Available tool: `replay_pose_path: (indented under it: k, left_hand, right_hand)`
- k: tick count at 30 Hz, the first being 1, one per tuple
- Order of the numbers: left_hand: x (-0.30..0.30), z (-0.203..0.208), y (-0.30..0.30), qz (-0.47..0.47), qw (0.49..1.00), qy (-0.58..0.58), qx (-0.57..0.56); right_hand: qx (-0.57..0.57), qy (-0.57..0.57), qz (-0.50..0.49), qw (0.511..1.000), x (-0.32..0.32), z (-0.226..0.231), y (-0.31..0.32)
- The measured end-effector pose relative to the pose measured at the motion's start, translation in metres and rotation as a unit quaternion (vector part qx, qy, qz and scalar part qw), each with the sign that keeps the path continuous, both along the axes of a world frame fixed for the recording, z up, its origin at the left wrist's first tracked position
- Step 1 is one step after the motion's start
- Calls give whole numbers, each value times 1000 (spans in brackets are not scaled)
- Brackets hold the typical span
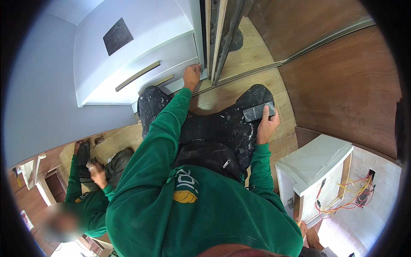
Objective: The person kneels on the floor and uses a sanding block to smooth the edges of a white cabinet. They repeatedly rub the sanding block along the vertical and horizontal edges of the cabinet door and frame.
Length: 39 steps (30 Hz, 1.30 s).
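Note:
My left hand (pixel 192 76) reaches forward to the lower right corner of a white drawer cabinet (pixel 171 52), beside the dark upright frame. Its fingers are curled together at the cabinet's edge; whatever they may hold is too small to make out. Over my right knee, my right hand (pixel 267 126) grips a flat grey rectangular piece (pixel 254 113) between thumb and fingers. It has pale smears and resembles folded sandpaper or a sanding block. My paint-spotted dark trousers (pixel 214 128) lie under both arms.
A mirrored sliding door (pixel 220 43) stands ahead on its floor track. Brown panels (pixel 342 77) rise at the right. A white cabinet (pixel 314 160) with loose red and yellow wires (pixel 355 195) stands near right. Another person (pixel 87 197) in green crouches at the left. A dark square (pixel 118 37) marks the white cabinet top.

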<state>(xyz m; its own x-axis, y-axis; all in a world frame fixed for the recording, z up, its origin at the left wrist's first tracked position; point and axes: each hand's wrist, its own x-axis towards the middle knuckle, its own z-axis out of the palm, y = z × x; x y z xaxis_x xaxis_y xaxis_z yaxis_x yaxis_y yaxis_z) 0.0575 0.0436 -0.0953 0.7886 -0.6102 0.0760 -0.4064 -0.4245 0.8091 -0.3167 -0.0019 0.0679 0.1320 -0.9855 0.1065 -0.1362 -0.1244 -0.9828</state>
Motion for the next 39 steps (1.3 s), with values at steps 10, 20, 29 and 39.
replay_pose_path:
  k: [10, 20, 29, 39]
  left_hand:
    - [-4, 12, 0, 10, 998, 60, 6]
    - [-6, 9, -2, 3, 997, 71, 18]
    - [-14, 17, 0, 24, 997, 68, -9]
    - [-6, -15, -4, 58, 992, 14, -108]
  right_hand:
    - [-4, 0, -5, 1000, 2, 4, 2]
    - [-3, -9, 2, 1000, -1, 7, 3]
    - [-15, 25, 0, 1000, -1, 3, 1]
    - [-15, 28, 4, 999, 7, 0, -1]
